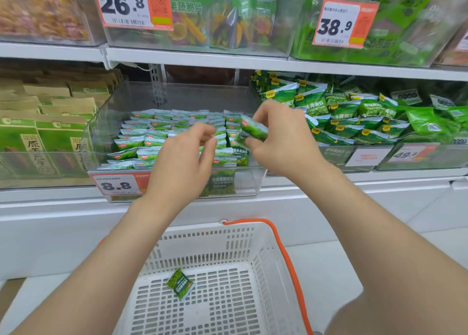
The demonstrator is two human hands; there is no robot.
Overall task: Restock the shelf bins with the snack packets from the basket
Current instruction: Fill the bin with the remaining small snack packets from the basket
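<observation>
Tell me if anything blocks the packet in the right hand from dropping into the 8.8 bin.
Nothing visible does. The right hand pinches the packet above the open-topped clear bin, over the right end of the rows of packets inside. The left hand is beside it, over the bin's middle, not beneath the packet.
</observation>
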